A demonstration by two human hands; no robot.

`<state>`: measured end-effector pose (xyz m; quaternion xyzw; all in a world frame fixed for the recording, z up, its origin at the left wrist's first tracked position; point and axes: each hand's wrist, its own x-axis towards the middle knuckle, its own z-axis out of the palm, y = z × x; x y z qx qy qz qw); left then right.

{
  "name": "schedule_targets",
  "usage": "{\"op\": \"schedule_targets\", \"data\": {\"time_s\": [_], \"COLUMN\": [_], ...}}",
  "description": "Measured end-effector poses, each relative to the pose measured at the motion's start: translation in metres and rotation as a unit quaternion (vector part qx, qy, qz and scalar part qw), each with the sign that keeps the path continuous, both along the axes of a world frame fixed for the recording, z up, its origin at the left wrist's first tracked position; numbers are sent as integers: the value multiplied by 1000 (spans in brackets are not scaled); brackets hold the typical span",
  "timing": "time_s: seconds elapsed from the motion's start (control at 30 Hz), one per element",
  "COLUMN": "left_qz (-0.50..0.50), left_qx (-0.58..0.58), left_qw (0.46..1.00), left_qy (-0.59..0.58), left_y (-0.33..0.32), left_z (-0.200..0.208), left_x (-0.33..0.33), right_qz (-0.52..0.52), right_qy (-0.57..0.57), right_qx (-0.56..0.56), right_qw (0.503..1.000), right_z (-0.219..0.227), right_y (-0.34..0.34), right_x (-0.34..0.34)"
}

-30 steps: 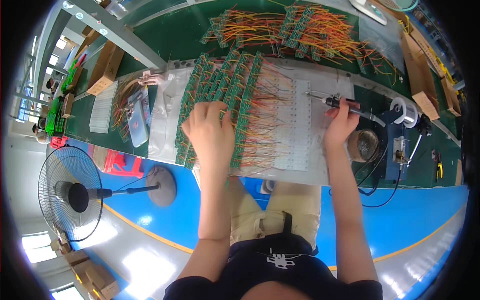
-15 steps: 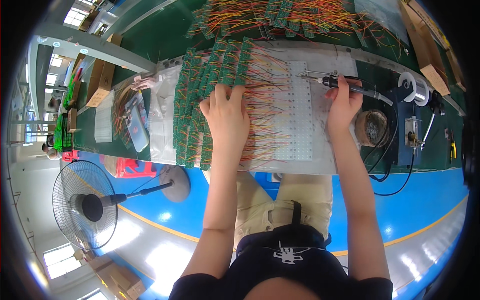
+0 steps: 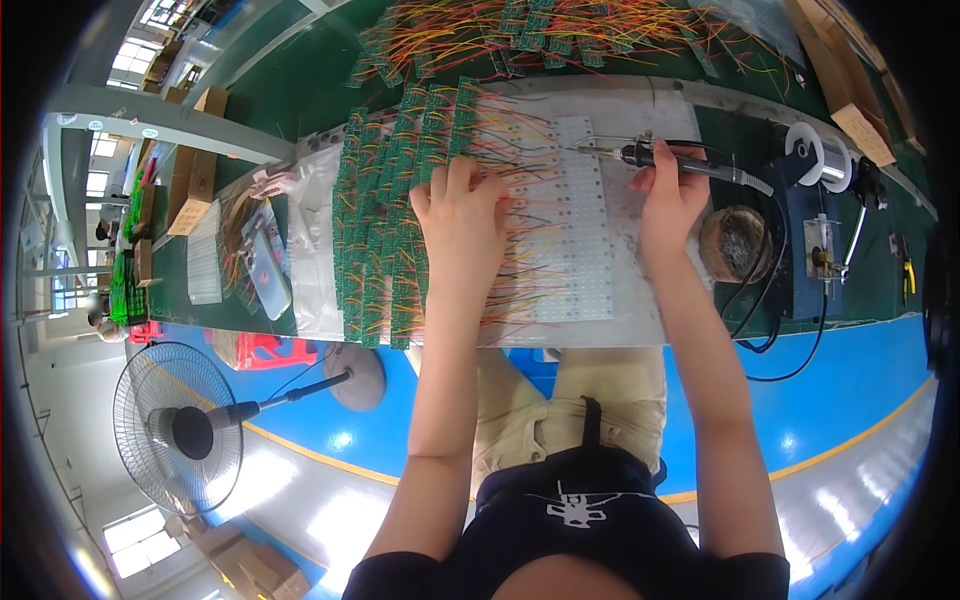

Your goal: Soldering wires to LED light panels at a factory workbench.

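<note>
My right hand [image 3: 674, 198] grips a soldering iron [image 3: 720, 172] with a dark handle; its thin metal tip points left, over the white perforated strip [image 3: 588, 220]. Along that strip lie the ends of many red, yellow and black wires [image 3: 530, 262]. The wires run from rows of narrow green circuit boards [image 3: 405, 150] laid side by side on the left. Over the boards' right edge, my left hand [image 3: 462, 210] has its fingers bent and drawn together among the wires; the fingertips hide what they pinch, if anything.
On the right stand a solder spool [image 3: 832, 163] on a holder, a round brown pot [image 3: 738, 243] and yellow-handled pliers [image 3: 908, 278]. More wired boards [image 3: 540, 30] lie at the back. A phone [image 3: 266, 268] rests on the left. A fan [image 3: 180, 428] stands beside the table.
My left hand's fingers have shifted right, from over the boards toward the wires. The bench has slid slightly left in the view. The iron stays in my right hand.
</note>
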<state>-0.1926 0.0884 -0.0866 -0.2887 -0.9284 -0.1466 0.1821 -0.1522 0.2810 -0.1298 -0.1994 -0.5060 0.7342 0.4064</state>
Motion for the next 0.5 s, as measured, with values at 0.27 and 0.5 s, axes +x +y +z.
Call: {"op": "schedule_targets", "data": {"time_s": [0.27, 0.5], "left_qz": [-53, -41], "left_qx": [70, 85], "left_qw": [996, 996], "left_qy": [-16, -4], "left_y": [11, 9], "left_z": [-17, -30], "left_x": [-4, 0], "right_qz": [-8, -9], "right_qy": [26, -13], "right_qx": [-22, 6], "right_qw": [999, 1000], "right_z": [1, 3], "right_y": [-1, -2], "right_x": [-2, 8]}}
